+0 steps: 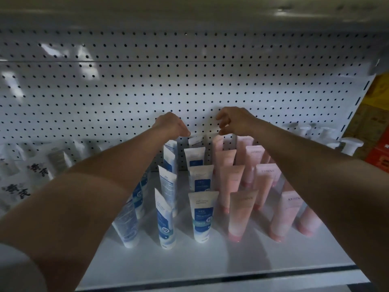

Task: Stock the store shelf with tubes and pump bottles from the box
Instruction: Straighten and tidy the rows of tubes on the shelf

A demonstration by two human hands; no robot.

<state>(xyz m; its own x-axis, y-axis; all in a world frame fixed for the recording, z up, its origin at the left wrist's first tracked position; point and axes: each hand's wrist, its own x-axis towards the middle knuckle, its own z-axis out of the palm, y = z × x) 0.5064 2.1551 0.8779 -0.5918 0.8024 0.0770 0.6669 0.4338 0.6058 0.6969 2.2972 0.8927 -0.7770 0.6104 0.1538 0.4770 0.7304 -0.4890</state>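
White and blue tubes (201, 216) stand cap-down in rows at the middle of the white shelf (210, 262). Rows of pink tubes (242, 216) stand to their right. Both my arms reach to the back of the shelf. My left hand (171, 126) hangs over the rearmost white and blue tube (195, 141); its thumb tip is at that tube's top edge and its fingers are hidden. My right hand (234, 121) hovers just above the rearmost pink tube (217, 143), fingers loosely curled with nothing between them. White pump bottles (350, 145) stand at the back right.
A white pegboard (189, 81) forms the back wall, and an upper shelf (189, 15) runs overhead. Pale pouches with dark lettering (37, 170) fill the shelf's left side. Yellow and orange cartons (376, 127) are stacked beyond the right upright.
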